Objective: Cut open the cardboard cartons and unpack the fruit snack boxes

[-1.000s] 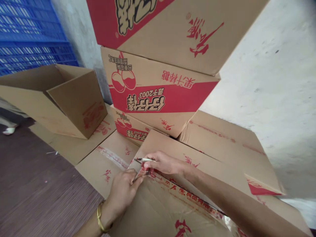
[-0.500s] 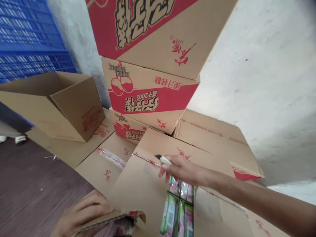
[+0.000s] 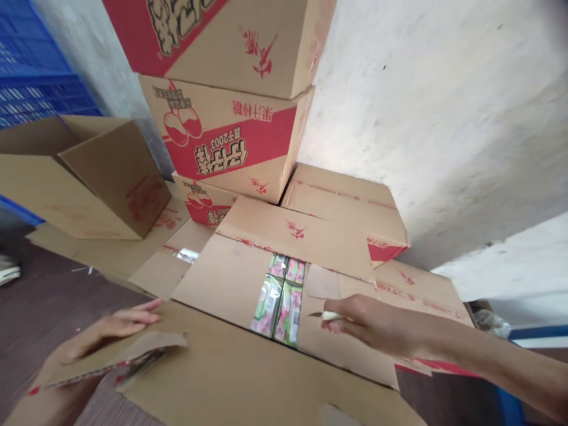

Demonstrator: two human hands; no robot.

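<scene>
My right hand is closed around a small knife with a pale handle and a dark, thin blade pointing left. It is over the right inner flap of an open cardboard carton. Green and pink shiny packets show in the gap between the carton's inner flaps. At the lower left, my left hand holds the torn edge of the near cardboard flap, fingers laid over it. The flap hides part of the palm. The far flap lies folded outward, with red print.
Red-printed cartons are stacked behind, against a pale wall. An open empty carton stands at the left, before blue crates. Another carton lies behind on the right. Part of a shoe shows at the left edge.
The near flap has swung outward and lies flatter, with my left hand moving left and down. My right hand has moved right and down with the knife, uncovering the packets. The view has shifted right.
</scene>
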